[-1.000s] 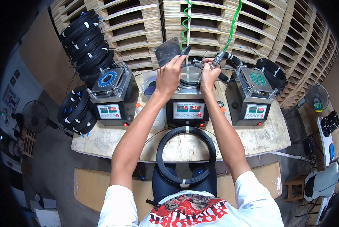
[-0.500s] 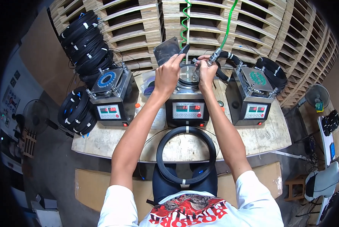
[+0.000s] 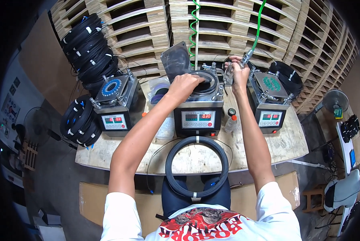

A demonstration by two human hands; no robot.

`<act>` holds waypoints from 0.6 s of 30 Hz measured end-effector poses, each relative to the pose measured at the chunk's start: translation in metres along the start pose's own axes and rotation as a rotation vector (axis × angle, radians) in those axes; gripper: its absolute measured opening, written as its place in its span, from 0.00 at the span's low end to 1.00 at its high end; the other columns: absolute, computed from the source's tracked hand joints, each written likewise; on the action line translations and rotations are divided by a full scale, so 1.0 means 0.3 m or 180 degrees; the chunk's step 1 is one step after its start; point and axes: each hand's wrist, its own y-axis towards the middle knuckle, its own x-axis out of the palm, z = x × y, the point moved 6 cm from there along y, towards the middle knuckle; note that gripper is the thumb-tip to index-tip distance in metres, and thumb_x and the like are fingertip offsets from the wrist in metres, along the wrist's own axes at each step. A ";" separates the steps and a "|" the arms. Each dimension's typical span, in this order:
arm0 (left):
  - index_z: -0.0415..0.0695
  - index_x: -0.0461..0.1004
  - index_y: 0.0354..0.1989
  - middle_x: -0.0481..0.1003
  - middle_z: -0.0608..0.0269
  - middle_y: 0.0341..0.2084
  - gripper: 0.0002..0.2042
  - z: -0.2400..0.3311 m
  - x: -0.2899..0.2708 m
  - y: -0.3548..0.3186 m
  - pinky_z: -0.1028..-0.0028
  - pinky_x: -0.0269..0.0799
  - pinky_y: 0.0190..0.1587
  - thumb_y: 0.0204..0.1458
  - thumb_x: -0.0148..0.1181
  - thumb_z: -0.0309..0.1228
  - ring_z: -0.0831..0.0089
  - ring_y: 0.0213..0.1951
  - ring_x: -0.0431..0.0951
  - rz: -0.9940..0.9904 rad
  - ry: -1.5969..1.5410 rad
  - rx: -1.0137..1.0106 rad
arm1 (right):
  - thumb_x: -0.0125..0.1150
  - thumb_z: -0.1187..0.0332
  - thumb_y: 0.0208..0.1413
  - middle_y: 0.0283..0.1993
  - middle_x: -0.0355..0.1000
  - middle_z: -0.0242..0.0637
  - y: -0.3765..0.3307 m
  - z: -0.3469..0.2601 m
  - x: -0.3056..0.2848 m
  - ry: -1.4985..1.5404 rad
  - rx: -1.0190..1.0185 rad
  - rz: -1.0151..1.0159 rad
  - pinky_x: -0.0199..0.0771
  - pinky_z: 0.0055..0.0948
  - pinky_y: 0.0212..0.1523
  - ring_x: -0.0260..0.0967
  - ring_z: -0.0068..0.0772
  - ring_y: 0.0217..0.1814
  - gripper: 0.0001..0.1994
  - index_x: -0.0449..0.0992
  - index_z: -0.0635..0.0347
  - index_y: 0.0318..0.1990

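My left hand point(image 3: 185, 86) reaches over the round plate point(image 3: 213, 85) on top of the middle bench machine point(image 3: 199, 117). Its fingers are closed on something dark at the plate, mostly hidden beneath them. My right hand point(image 3: 239, 76), raised right of that machine, grips an air blow gun point(image 3: 228, 75) with a green hose point(image 3: 257, 36) running up from it. Behind my left hand a square metal plate point(image 3: 175, 60) stands tilted. A coil of black cable point(image 3: 170, 164), bound with white bands, lies in front of the machine, overhanging the table edge above my lap.
A similar machine stands on each side, the left one point(image 3: 115, 120) with a blue ring on top, the right one point(image 3: 270, 118) with green pieces. Black cable coils point(image 3: 89, 52) are stacked at far left. Small bottles point(image 3: 230, 123) stand beside the middle machine. Wooden pallets point(image 3: 136, 30) rise behind.
My left hand has lowered the dark thing from upright above the machine onto its round plate. My right hand has moved right, away from the plate, with the blow gun.
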 end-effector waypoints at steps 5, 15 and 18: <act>0.48 0.79 0.53 0.79 0.61 0.49 0.16 -0.029 0.083 0.006 0.58 0.78 0.46 0.56 0.57 0.27 0.54 0.47 0.80 -0.0423 -0.0724 -0.0065 | 0.49 0.79 0.53 0.36 0.74 0.39 0.028 -0.010 -0.067 -0.0142 0.0070 -0.0176 0.82 0.27 0.37 0.79 0.31 0.36 0.11 0.75 0.67 0.43; 0.47 0.77 0.55 0.74 0.53 0.57 0.15 -0.068 0.147 0.037 0.58 0.71 0.57 0.60 0.55 0.28 0.51 0.56 0.74 -0.0723 -0.1196 0.0083 | 0.50 0.79 0.54 0.36 0.73 0.35 0.042 0.003 -0.057 -0.0064 0.0366 -0.0306 0.79 0.26 0.38 0.79 0.30 0.36 0.13 0.76 0.66 0.45; 0.48 0.77 0.55 0.75 0.56 0.57 0.15 -0.088 0.153 0.024 0.57 0.72 0.56 0.60 0.56 0.30 0.51 0.55 0.75 -0.0683 -0.1167 0.0152 | 0.49 0.79 0.55 0.36 0.74 0.36 0.058 0.007 -0.019 -0.0033 0.0409 -0.0398 0.81 0.28 0.38 0.79 0.31 0.37 0.13 0.74 0.67 0.47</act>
